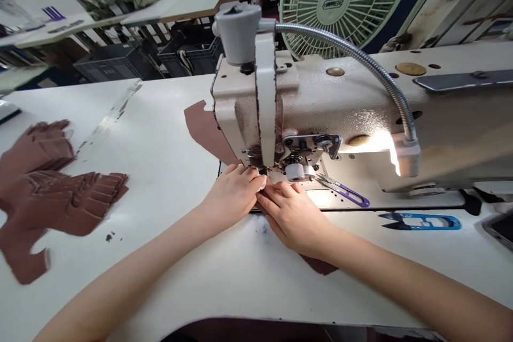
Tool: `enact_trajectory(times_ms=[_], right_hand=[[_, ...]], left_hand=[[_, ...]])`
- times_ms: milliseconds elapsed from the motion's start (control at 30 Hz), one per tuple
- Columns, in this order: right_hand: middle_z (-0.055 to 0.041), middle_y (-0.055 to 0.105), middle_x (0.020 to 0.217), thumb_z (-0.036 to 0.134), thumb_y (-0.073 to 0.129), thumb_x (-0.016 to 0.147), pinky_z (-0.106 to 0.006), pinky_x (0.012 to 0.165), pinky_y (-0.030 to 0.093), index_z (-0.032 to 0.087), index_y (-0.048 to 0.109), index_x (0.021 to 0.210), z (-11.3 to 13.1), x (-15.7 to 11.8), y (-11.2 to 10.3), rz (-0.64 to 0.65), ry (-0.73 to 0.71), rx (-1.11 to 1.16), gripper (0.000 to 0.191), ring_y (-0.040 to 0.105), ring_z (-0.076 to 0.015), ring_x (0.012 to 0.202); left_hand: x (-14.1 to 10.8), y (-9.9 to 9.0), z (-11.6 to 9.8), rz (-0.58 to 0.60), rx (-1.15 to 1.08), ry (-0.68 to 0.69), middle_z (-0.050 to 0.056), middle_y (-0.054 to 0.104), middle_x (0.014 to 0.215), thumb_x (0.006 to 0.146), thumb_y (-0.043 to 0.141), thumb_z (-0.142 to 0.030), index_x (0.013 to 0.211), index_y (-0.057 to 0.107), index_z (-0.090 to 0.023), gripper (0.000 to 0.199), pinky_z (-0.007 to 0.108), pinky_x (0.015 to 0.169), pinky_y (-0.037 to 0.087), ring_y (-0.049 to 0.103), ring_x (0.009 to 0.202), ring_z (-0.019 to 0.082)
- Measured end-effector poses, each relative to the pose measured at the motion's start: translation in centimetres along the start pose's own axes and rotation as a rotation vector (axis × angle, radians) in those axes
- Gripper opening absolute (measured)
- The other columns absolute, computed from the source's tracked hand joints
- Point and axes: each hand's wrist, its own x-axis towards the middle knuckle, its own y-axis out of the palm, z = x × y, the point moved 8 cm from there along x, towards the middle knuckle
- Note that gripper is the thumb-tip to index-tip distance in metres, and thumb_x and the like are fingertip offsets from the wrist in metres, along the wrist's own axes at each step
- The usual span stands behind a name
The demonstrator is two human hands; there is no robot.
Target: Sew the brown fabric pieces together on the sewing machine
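Both hands are close together at the needle area of a sewing machine [256, 101]. My left hand [234, 192] has its fingers bent and pressed together on the brown fabric just below the presser foot. Beside it on the right, my right hand [292, 214] presses the same fabric with curled fingers. One part of the brown fabric [206, 131] extends behind the machine head to the left, and another corner shows under my right wrist. The fingertips and the seam between them are partly hidden.
Stacked brown fabric pieces [76, 197] lie at the left. Purple thread snips [348, 192] rest on the machine bed, blue snips [428, 222] on the white table [160, 288]. A bent metal lamp arm and a green fan [332, 2] stand behind.
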Motion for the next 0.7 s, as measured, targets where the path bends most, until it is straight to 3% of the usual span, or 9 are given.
enact_trajectory(times_ms=[233, 433, 567, 700], right_hand=[[-0.0158, 0.068, 0.102, 0.008, 0.037, 0.087, -0.04, 0.089, 0.048, 0.007, 0.066, 0.097, 1.4, 0.4, -0.5, -0.176, -0.036, 0.104, 0.031, 0.056, -0.0268, 0.103], [-0.014, 0.067, 0.087, 0.007, 0.04, 0.08, -0.038, 0.081, 0.053, 0.011, 0.064, 0.078, 1.9, 0.9, 0.6, -0.156, -0.05, 0.156, 0.025, 0.06, -0.0272, 0.094], [-0.0147, 0.068, 0.091, 0.006, 0.039, 0.08, -0.041, 0.085, 0.051, 0.01, 0.067, 0.083, 1.8, 0.7, 0.8, -0.212, -0.081, 0.117, 0.029, 0.058, -0.029, 0.1], [-0.0173, 0.068, 0.106, 0.007, 0.038, 0.082, -0.041, 0.087, 0.051, 0.003, 0.066, 0.107, 2.2, 0.2, 1.6, -0.195, -0.099, 0.059, 0.037, 0.058, -0.0288, 0.103]], left_hand=[[1.0, 1.1, 0.2, 0.17, -0.076, -0.033, 0.005, 0.063, 0.083, 0.084, 0.045, -0.007, 0.081, 0.061, -0.016, 0.018, 0.032, 0.071, 0.044, 0.06, 0.076, 0.019], [2.0, 2.2, 0.4, 0.163, 0.04, -0.113, 0.005, 0.059, 0.065, 0.081, 0.045, -0.006, 0.071, 0.058, -0.015, 0.018, 0.029, 0.055, 0.039, 0.056, 0.059, 0.017], [1.6, 1.5, 0.3, 0.167, 0.021, -0.127, 0.003, 0.058, 0.063, 0.077, 0.048, -0.005, 0.068, 0.056, -0.016, 0.017, 0.028, 0.055, 0.037, 0.054, 0.057, 0.017], [0.5, -0.2, -0.2, 0.119, -0.013, -0.046, 0.001, 0.057, 0.066, 0.078, 0.05, -0.005, 0.074, 0.058, -0.018, 0.015, 0.03, 0.063, 0.038, 0.056, 0.067, 0.017]])
